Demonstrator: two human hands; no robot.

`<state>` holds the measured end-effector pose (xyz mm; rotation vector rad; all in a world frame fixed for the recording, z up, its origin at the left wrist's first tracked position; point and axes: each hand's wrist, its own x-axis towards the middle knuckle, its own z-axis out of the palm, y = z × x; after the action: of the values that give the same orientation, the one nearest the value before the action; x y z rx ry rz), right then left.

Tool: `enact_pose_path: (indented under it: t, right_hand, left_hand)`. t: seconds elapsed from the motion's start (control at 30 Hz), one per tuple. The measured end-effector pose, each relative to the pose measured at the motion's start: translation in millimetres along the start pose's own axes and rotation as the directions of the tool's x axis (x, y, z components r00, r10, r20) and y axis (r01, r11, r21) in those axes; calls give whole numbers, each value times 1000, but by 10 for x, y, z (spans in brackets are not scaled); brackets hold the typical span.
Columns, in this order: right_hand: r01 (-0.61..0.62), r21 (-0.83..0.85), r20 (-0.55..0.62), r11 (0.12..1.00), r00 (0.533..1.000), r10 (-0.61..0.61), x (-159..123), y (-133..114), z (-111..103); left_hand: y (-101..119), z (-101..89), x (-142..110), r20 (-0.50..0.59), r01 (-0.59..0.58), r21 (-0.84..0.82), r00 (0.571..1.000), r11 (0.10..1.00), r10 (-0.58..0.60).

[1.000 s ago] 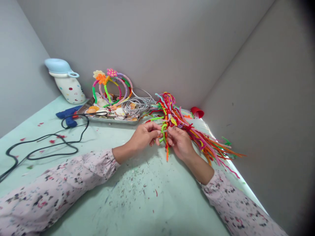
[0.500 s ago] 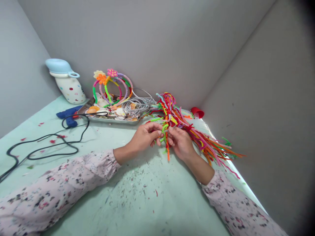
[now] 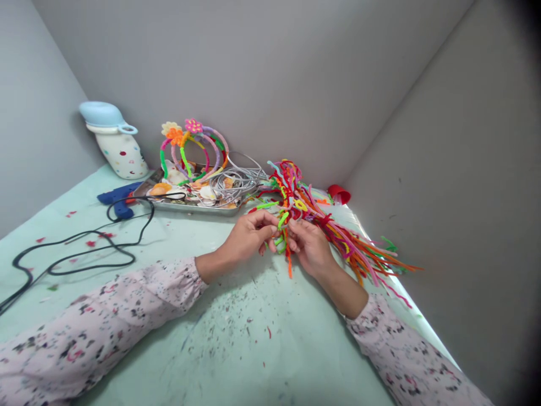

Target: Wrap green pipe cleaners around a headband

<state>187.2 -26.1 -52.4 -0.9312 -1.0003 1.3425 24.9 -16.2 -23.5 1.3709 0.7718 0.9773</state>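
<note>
Grey walls (image 3: 236, 73) meet in a corner behind a pale green worktop (image 3: 270, 349), flecked with dark specks and red scraps. Back left: a polka-dot jug (image 3: 122, 158) with a pale blue lid, a blue glue gun (image 3: 118, 203) and its black cord (image 3: 76, 254). A metal tray (image 3: 194, 207) holds shells, a coil of grey wire (image 3: 236, 183) and fuzzy headbands (image 3: 194, 148) topped with flowers. A red cup (image 3: 338, 194) lies further right.

Centre right, a pipe-cleaner bundle (image 3: 325, 225) sprawls over the worktop, its strands red, orange, green, pink and yellow, partly twisted near the top, with loose ends fanning right. Likely light and springy: the wire core should hold bends, while the fuzz grips neighbouring strands and may snag. Best hold looks to be the twisted part.

Floral sleeves (image 3: 105, 304) run to both hands, which meet over the bundle. Left hand (image 3: 247, 237): fingers (image 3: 270, 230) curled, pinching a green strand. Right hand (image 3: 310, 248): fingers (image 3: 293, 224) closed on the strands beside it.
</note>
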Motion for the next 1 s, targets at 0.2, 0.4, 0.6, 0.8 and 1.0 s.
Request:
enact_pose_path:
  t: [0.2,0.4,0.6,0.8,1.0]
  right_hand:
    - [40,-74,-9,996,999,-41,12,36,-25]
    - [50,-176,15,983,999,-48,8,73,-42]
    - [77,-258,6,963,997,-78,-19,70,-47]
    - [129,-328,-11,936,990,-140,-11,91,-76]
    - [215,-156,27,964,976,-214,-22,65,-50]
  left_hand:
    - [-73,-29,35,17,89,-95,996,992,-87]
    - [-68,-67,78,4,198,-13,980,980,-198]
    - [-83,-142,118,82,274,-40,959,961,-270]
    - [-55,-160,126,127,322,-91,942,942,-310]
    - [19,-159,107,229,391,-116,905,913,-359]
